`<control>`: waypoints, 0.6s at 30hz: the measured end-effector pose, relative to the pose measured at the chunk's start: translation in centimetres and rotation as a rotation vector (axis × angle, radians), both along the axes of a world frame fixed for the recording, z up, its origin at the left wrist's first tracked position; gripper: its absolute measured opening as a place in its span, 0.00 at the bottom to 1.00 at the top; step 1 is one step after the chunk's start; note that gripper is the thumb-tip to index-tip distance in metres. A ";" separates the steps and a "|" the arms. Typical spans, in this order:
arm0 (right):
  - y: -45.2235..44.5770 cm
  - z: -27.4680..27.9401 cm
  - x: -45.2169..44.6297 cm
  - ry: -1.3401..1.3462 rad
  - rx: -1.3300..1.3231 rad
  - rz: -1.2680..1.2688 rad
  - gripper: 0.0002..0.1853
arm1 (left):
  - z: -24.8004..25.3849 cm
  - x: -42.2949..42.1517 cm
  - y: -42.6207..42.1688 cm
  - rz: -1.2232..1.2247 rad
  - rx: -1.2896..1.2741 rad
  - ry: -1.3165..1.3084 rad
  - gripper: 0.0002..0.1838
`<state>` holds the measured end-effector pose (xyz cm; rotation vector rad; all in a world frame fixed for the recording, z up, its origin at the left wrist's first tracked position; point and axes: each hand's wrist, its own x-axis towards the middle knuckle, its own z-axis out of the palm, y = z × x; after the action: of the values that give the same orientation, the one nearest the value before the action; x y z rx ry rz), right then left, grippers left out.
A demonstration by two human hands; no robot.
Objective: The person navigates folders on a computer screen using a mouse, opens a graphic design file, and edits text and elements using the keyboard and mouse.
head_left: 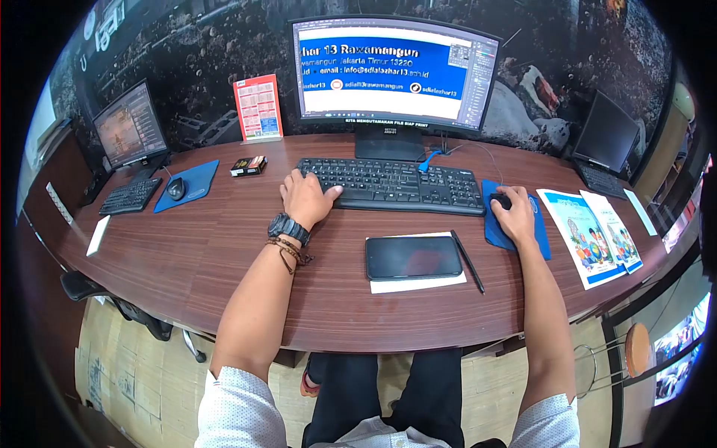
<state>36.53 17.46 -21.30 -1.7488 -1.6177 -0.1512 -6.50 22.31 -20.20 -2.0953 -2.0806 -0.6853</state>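
My left hand [306,197] rests on the left end of the black keyboard [388,184], its thumb stretched to the right and its fingers on the keys. My right hand [515,212] is wrapped over a dark computer mouse [502,200] on a blue mouse pad [494,230]. Behind the keyboard stands a monitor [388,75] with a blue banner and large white lettering on its screen. A black smartphone [414,257] lies on white paper [418,285] between my forearms. Beside it is a thin black pen [468,261].
To the left are a second monitor [131,127], its keyboard [130,196] and a mouse [176,188]. A small dark box [249,166] and a red desk calendar [258,108] stand behind my left hand. Printed booklets [586,239] lie right of the mouse pad, with another monitor [606,132] beyond.
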 end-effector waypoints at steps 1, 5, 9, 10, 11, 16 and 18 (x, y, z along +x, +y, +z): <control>0.0 0.0 -0.2 -0.001 -0.013 -0.025 0.20 | -0.1 -0.2 0.3 0.000 0.004 0.004 0.43; 0.3 -0.9 0.6 0.030 0.038 0.061 0.18 | -0.4 -0.1 0.4 0.022 0.030 -0.088 0.31; 0.1 -0.7 0.2 0.049 0.027 0.058 0.18 | 0.3 0.2 -0.1 0.059 -0.011 -0.064 0.30; 0.2 -0.7 0.3 0.049 0.018 0.057 0.18 | 0.3 0.2 -0.1 0.061 -0.012 -0.062 0.30; 0.3 -0.7 0.3 0.049 0.008 0.055 0.17 | 0.4 0.2 -0.1 0.062 -0.023 -0.059 0.30; -0.3 -0.1 -0.2 0.047 -0.011 0.038 0.18 | 0.7 0.3 -0.3 0.067 -0.039 -0.058 0.31; -0.2 -0.1 -0.4 0.047 -0.026 0.031 0.18 | 0.6 0.3 -0.3 0.063 -0.027 -0.071 0.30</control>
<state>36.13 17.23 -21.44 -1.7331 -1.6188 -0.0732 -6.17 22.02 -19.59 -2.0388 -2.1945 -0.7371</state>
